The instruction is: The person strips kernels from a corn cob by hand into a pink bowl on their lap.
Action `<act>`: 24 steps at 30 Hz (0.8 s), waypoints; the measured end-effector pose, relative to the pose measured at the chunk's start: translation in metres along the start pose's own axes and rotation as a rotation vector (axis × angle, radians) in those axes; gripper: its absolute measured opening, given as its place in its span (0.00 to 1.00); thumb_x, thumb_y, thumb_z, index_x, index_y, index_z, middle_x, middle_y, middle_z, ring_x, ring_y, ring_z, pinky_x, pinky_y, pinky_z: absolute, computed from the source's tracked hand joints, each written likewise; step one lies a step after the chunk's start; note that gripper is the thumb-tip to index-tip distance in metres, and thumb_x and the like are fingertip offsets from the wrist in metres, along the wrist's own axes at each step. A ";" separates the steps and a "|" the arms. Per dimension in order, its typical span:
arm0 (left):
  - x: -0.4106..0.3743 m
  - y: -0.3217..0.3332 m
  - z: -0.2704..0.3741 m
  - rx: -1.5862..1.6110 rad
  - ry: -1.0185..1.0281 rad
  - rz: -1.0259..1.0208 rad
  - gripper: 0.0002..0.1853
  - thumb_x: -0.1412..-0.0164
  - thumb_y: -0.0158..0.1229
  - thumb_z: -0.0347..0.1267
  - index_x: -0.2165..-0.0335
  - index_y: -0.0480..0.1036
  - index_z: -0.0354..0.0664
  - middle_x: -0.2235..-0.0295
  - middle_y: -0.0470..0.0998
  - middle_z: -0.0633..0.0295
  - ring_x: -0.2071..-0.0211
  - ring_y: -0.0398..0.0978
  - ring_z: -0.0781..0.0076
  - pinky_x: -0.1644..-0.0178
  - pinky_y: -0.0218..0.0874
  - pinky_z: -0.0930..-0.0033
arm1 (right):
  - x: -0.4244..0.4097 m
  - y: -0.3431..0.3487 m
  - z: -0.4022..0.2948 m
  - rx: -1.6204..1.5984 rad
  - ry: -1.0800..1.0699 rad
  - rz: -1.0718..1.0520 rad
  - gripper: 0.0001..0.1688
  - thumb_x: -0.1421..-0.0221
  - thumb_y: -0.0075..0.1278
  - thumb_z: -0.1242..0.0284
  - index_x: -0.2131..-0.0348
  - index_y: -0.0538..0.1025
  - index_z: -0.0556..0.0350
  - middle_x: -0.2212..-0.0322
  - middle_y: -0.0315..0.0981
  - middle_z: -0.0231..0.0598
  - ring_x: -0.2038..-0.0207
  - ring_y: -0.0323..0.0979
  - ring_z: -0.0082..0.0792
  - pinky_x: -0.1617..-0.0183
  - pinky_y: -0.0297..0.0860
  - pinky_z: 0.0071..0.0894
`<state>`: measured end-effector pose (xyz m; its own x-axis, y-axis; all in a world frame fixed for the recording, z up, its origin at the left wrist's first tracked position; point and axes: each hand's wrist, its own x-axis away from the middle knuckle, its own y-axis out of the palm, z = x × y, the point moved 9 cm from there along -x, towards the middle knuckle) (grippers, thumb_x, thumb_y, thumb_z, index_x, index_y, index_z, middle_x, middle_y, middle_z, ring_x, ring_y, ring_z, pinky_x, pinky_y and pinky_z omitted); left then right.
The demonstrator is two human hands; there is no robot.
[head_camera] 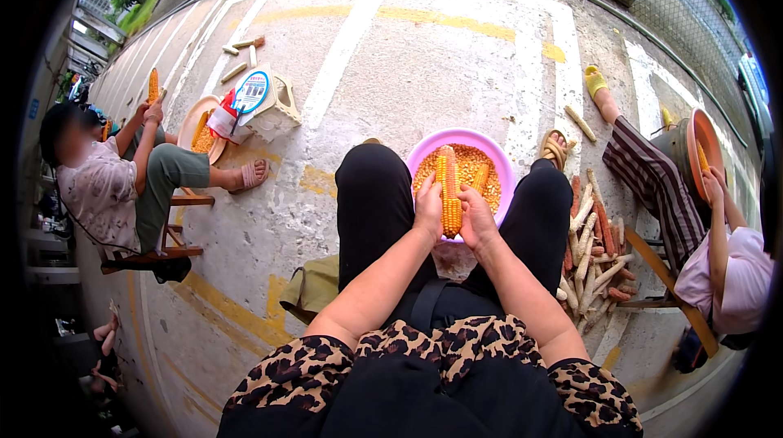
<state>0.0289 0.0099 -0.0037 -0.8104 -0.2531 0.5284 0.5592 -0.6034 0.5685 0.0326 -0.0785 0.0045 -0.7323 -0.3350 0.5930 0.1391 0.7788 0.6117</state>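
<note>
Between my knees stands a pink plastic basin (509, 176) with loose yellow corn kernels (468, 157) in it. Over the basin I hold a dried ear of corn (450, 202) lengthwise, its lower end towards me. A strip along its upper side looks paler, as if bare of kernels. My left hand (429, 208) grips the ear from the left, thumb along its side. On the other side, my right hand (477, 218) presses against it with thumb and fingers. A second ear of corn (480, 179) lies on the kernels, partly hidden behind my right hand.
Right of my leg lies a heap of stripped corncobs (590, 260), with a single cob (580, 123) farther out. A person at left sits by a tray (214, 150) and a plastic stool (281, 101). Another person at right holds corn by an orange basin (703, 126).
</note>
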 end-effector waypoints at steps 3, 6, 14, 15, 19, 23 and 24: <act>-0.002 -0.004 -0.001 -0.005 0.015 0.024 0.19 0.42 0.37 0.26 0.51 0.59 0.36 0.59 0.69 0.55 0.61 0.70 0.68 0.57 0.62 0.68 | 0.001 0.005 -0.003 0.112 -0.052 -0.035 0.24 0.52 0.41 0.77 0.53 0.61 0.64 0.60 0.65 0.42 0.57 0.65 0.32 0.52 0.61 0.29; -0.001 0.000 0.000 -0.031 0.018 0.008 0.19 0.42 0.36 0.26 0.51 0.58 0.36 0.59 0.69 0.55 0.60 0.70 0.68 0.57 0.62 0.68 | -0.006 0.002 0.001 0.126 -0.065 -0.085 0.27 0.52 0.41 0.79 0.51 0.58 0.65 0.58 0.64 0.42 0.57 0.64 0.31 0.52 0.61 0.28; -0.002 0.001 0.000 -0.068 0.043 -0.016 0.21 0.42 0.36 0.26 0.49 0.55 0.36 0.57 0.67 0.54 0.59 0.68 0.68 0.55 0.61 0.69 | -0.002 0.006 -0.001 0.109 -0.094 -0.108 0.24 0.48 0.41 0.79 0.51 0.59 0.63 0.58 0.64 0.42 0.57 0.65 0.29 0.52 0.62 0.27; -0.001 0.003 0.002 -0.093 0.056 -0.023 0.21 0.42 0.36 0.26 0.49 0.55 0.36 0.57 0.67 0.54 0.59 0.68 0.68 0.55 0.61 0.69 | -0.001 0.005 -0.002 0.110 -0.092 -0.077 0.23 0.48 0.40 0.78 0.51 0.59 0.63 0.59 0.65 0.42 0.57 0.65 0.29 0.53 0.62 0.27; 0.007 0.013 0.008 -0.142 0.058 -0.051 0.22 0.43 0.38 0.27 0.48 0.54 0.36 0.57 0.67 0.54 0.60 0.68 0.70 0.56 0.61 0.70 | -0.002 0.000 -0.004 0.100 -0.117 -0.006 0.19 0.44 0.39 0.75 0.52 0.61 0.61 0.60 0.65 0.42 0.58 0.66 0.30 0.55 0.64 0.28; 0.007 0.016 0.004 -0.128 0.022 -0.088 0.23 0.44 0.38 0.26 0.47 0.53 0.37 0.59 0.67 0.55 0.63 0.69 0.72 0.60 0.62 0.73 | -0.009 -0.013 0.000 0.002 -0.115 0.043 0.18 0.42 0.36 0.70 0.54 0.62 0.60 0.60 0.66 0.43 0.61 0.67 0.31 0.56 0.65 0.29; 0.008 0.016 0.006 -0.131 0.022 -0.079 0.23 0.43 0.39 0.26 0.48 0.54 0.37 0.59 0.67 0.55 0.62 0.69 0.71 0.59 0.62 0.72 | -0.009 -0.015 0.001 -0.004 -0.100 0.057 0.18 0.42 0.36 0.69 0.54 0.62 0.59 0.60 0.66 0.43 0.61 0.67 0.31 0.56 0.65 0.29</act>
<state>0.0320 0.0024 0.0132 -0.8553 -0.2167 0.4705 0.4671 -0.7153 0.5197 0.0365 -0.0860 -0.0107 -0.7857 -0.2355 0.5720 0.1852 0.7927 0.5808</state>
